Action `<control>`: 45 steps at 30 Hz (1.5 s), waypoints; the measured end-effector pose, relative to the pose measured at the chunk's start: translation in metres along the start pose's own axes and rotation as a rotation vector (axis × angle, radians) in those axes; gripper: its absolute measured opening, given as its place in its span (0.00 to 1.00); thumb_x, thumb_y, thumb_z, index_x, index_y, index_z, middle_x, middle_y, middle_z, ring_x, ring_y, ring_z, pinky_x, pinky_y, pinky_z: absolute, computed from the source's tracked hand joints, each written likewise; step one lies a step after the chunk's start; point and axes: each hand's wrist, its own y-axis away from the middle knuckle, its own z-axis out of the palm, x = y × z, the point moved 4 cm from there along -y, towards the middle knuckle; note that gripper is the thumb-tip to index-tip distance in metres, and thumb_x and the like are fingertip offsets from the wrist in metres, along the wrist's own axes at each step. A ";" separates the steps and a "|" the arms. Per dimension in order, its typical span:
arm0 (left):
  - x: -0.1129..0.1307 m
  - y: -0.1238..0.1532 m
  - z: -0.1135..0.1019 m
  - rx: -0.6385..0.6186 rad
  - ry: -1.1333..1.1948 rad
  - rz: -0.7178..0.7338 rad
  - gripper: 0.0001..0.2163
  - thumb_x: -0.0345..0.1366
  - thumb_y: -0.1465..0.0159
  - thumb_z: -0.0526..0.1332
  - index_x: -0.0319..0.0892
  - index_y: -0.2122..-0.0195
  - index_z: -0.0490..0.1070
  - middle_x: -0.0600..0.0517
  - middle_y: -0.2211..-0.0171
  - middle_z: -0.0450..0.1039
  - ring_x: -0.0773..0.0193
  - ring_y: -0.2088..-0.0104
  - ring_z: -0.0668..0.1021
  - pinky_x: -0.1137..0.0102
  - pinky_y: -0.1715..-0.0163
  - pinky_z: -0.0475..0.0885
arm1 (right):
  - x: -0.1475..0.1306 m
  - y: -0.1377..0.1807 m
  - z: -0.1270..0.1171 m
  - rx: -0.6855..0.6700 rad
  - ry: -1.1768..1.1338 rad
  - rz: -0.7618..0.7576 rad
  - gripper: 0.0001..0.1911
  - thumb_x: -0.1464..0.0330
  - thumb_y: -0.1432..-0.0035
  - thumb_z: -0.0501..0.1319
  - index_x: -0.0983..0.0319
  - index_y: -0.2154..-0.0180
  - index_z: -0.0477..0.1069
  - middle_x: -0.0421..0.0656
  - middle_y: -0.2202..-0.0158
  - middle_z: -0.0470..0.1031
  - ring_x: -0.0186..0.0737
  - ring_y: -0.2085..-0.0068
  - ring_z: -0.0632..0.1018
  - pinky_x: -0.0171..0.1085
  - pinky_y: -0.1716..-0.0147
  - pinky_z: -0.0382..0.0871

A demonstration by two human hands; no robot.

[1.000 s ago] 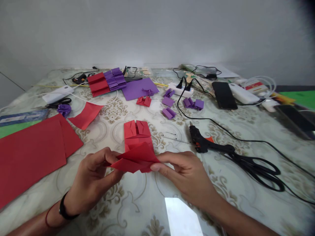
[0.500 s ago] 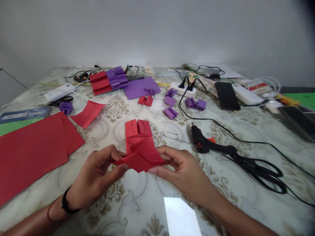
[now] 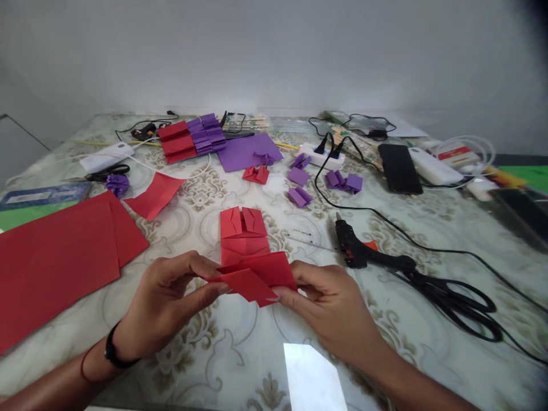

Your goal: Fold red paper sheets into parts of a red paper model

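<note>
- A pale, floral-patterned table (image 3: 240, 377) spreads beneath both my forearms, which come in from the lower corners and angle towards each other.
- My left hand (image 3: 160, 308), a black band at its wrist, is bent with knuckles up; thumb and index finger are pinched narrow on the paper's left end.
- My right hand (image 3: 336, 305) mirrors it, thumb across the front near the lower right, curled fingers behind, also holding the paper.
- The red folded paper (image 3: 276, 271) is between my hands, front and centre, its right part a squared panel, a pointed flap in front.
- Just beyond, partly hidden by it, a smaller-looking folded red piece (image 3: 231, 225) lies on the table.
- A second ago the paper's top rose to a peak mid-span; now its upper edge runs straighter, slanting up rightwards.
</note>
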 end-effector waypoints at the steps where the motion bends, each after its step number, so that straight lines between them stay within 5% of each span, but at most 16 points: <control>1: 0.000 -0.001 0.000 0.013 0.008 -0.012 0.04 0.33 0.36 0.71 0.45 0.68 0.78 0.52 0.70 0.83 0.64 0.72 0.83 0.73 0.71 0.78 | 0.002 0.000 0.001 -0.020 -0.018 0.038 0.09 0.61 0.40 0.72 0.59 0.67 0.82 0.39 0.72 0.84 0.38 0.70 0.81 0.33 0.70 0.72; 7: 0.000 0.001 0.004 -0.099 -0.115 0.037 0.04 0.32 0.34 0.68 0.46 0.66 0.77 0.51 0.68 0.84 0.61 0.70 0.84 0.70 0.70 0.77 | 0.006 0.000 0.008 -0.155 -0.113 0.153 0.20 0.63 0.52 0.80 0.58 0.57 0.81 0.39 0.63 0.86 0.41 0.63 0.82 0.34 0.64 0.75; 13: 0.004 0.002 0.007 -0.087 -0.229 0.113 0.04 0.32 0.34 0.70 0.47 0.65 0.78 0.54 0.67 0.85 0.63 0.70 0.85 0.73 0.69 0.76 | -0.002 0.004 0.006 -0.122 0.097 0.011 0.09 0.63 0.35 0.66 0.58 0.57 0.84 0.39 0.69 0.84 0.37 0.69 0.80 0.32 0.72 0.71; 18: 0.000 0.006 0.001 -0.003 -0.156 0.115 0.08 0.33 0.36 0.72 0.47 0.57 0.78 0.52 0.63 0.85 0.61 0.65 0.85 0.72 0.65 0.78 | -0.007 0.002 0.002 -0.018 0.193 -0.116 0.10 0.64 0.33 0.65 0.57 0.63 0.85 0.36 0.75 0.84 0.34 0.78 0.79 0.31 0.79 0.70; 23: 0.007 0.008 -0.006 0.049 -0.126 0.206 0.10 0.28 0.36 0.72 0.49 0.56 0.79 0.53 0.61 0.86 0.62 0.63 0.86 0.71 0.62 0.80 | -0.014 0.007 -0.004 0.168 0.321 -0.384 0.10 0.71 0.34 0.65 0.52 0.58 0.84 0.35 0.64 0.88 0.39 0.68 0.88 0.33 0.65 0.83; 31: 0.024 0.007 -0.007 -0.018 -0.227 0.311 0.13 0.24 0.34 0.68 0.51 0.55 0.81 0.51 0.56 0.86 0.58 0.60 0.87 0.69 0.62 0.82 | -0.012 0.017 -0.005 0.093 0.381 -0.529 0.30 0.79 0.37 0.61 0.43 0.41 0.76 0.34 0.51 0.85 0.44 0.56 0.88 0.40 0.52 0.85; 40: 0.022 0.009 -0.008 -0.042 -0.182 0.300 0.12 0.23 0.34 0.68 0.51 0.57 0.79 0.52 0.60 0.86 0.57 0.62 0.87 0.65 0.63 0.82 | -0.018 0.016 -0.004 0.145 0.298 -0.442 0.16 0.67 0.33 0.68 0.40 0.49 0.80 0.31 0.59 0.87 0.42 0.64 0.89 0.37 0.61 0.86; 45: 0.014 0.013 -0.007 0.093 0.003 0.315 0.18 0.26 0.36 0.72 0.50 0.50 0.71 0.55 0.62 0.86 0.59 0.64 0.87 0.65 0.62 0.83 | -0.016 0.017 -0.003 0.146 0.297 -0.433 0.13 0.63 0.33 0.67 0.39 0.50 0.81 0.33 0.62 0.88 0.45 0.67 0.88 0.40 0.65 0.87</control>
